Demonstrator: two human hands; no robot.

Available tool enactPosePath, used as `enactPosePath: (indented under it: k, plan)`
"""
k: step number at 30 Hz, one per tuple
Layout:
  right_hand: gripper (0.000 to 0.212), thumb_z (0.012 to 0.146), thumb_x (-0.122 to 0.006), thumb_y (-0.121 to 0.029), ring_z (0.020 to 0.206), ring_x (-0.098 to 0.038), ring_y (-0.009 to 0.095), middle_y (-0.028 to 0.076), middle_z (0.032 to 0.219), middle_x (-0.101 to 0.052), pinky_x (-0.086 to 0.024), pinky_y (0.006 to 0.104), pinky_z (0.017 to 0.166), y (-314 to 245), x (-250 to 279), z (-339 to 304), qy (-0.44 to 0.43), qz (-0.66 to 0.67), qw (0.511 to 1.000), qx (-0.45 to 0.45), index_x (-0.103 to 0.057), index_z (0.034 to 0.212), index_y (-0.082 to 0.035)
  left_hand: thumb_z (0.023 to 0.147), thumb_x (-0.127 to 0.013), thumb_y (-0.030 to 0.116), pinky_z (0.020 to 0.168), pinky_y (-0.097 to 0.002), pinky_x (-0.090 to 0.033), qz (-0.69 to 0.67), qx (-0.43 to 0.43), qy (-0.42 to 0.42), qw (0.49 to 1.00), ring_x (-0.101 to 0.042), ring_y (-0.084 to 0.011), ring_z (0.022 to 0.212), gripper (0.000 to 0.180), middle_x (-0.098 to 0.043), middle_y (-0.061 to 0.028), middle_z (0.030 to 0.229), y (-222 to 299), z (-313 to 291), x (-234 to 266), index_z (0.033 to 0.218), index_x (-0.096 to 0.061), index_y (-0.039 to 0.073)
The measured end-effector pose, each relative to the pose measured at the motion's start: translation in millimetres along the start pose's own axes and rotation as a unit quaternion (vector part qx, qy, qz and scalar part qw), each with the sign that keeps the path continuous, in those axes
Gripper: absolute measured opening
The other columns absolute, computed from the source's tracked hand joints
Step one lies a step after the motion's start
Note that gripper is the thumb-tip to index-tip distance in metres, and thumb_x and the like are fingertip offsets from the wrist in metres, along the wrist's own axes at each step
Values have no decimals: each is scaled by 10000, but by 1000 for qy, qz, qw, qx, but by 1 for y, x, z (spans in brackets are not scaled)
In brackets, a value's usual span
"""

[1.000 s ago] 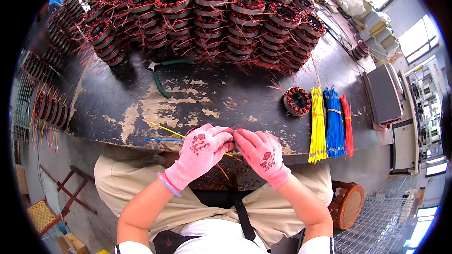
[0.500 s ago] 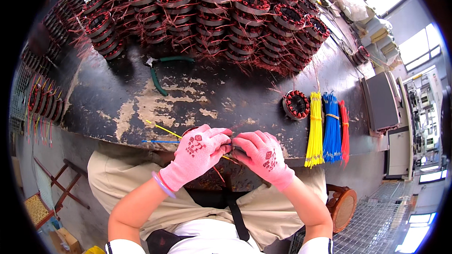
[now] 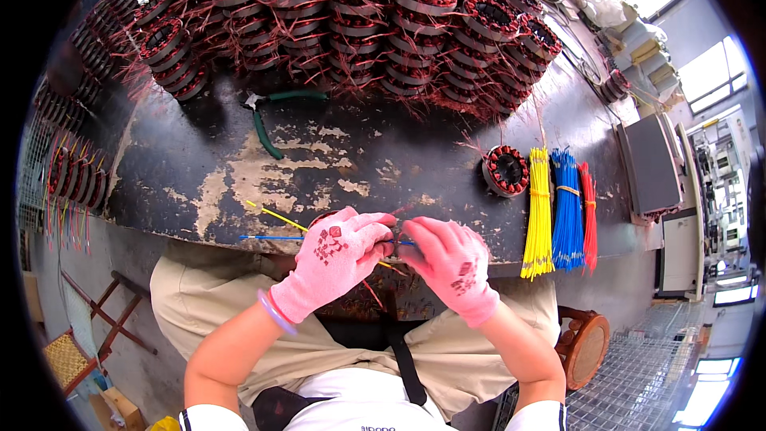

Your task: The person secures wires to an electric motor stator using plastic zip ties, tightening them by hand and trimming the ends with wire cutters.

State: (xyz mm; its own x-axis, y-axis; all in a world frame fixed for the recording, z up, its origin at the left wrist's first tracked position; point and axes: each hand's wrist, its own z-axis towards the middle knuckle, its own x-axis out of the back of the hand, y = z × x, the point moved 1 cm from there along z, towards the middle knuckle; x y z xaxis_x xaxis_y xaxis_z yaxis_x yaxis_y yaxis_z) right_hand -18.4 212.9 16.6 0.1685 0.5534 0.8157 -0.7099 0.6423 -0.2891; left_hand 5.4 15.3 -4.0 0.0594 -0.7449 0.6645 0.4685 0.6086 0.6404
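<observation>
My left hand (image 3: 339, 249), in a pink glove, is closed over the table's front edge, thumb and fingers pinched together. A blue wire (image 3: 267, 238) and a yellow wire (image 3: 275, 215) stick out to its left. A dark red rim, apparently of a wound stator, peeks out above it; the rest is hidden. My right hand (image 3: 452, 265), gloved alike, sits just to the right, its fingertips pinching a short blue length of wire that runs between the two hands. Thin reddish wire ends hang below the left hand.
Tall stacks of wound stators (image 3: 359, 32) fill the table's back. Green-handled cutters (image 3: 267, 124) lie in front of them. On the right are a single stator (image 3: 505, 171) and yellow (image 3: 538, 215), blue (image 3: 567, 215) and red (image 3: 589, 215) wire bundles. A stool (image 3: 584, 351) stands below.
My right hand has shifted slightly to the right, away from the left, and turned a little. A bit of blue wire now shows between them. The left hand stays nearly in place.
</observation>
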Motion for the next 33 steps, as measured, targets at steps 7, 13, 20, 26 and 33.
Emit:
enactPosePath:
  k: [7, 13, 20, 26, 33]
  plan:
    - [176, 981, -616, -189, 712, -554, 70, -25, 823, -638, -443, 234, 619, 18, -17, -8, -281, 511, 697, -417, -666, 1023, -27, 797, -736, 108, 759, -393, -553, 9, 0, -16, 1000, -658, -258, 838, 153, -737, -36, 1124, 1, -2, 3, 948, -712, 101]
    - [164, 914, -684, -165, 796, -668, 242, 65, 883, -669, -527, 363, 700, 10, 2, -1, -144, 164, 973, -75, -673, 1041, -61, 778, -729, 82, 751, -385, -538, 0, -3, 1, 1000, -648, -257, 812, 148, -739, -36, 1131, 0, -1, 0, 924, -703, 82]
    - [137, 924, -676, -167, 536, -581, 175, 92, 676, -628, -459, 331, 527, 14, -15, 4, -217, 446, 794, -352, -676, 976, -40, 792, -741, 115, 753, -391, -556, 14, -7, -17, 1000, -654, -251, 844, 166, -733, -39, 1126, -1, -1, 2, 955, -707, 103]
    - [272, 803, -818, -244, 678, -654, 207, 56, 959, -700, -519, 334, 615, 1, 4, -2, -36, 54, 997, -48, -703, 1003, -101, 786, -751, 111, 720, -381, -537, -1, -6, -8, 1000, -640, -261, 782, 137, -742, -43, 1133, -1, -1, 2, 911, -707, 78]
    - [154, 945, -677, -183, 757, -589, 82, 35, 862, -664, -482, 258, 692, 6, -7, -2, -289, 402, 775, -391, -652, 1011, -46, 808, -737, 126, 752, -389, -555, 3, -1, -25, 1000, -648, -248, 839, 144, -727, -18, 1140, -2, -3, 2, 950, -714, 109]
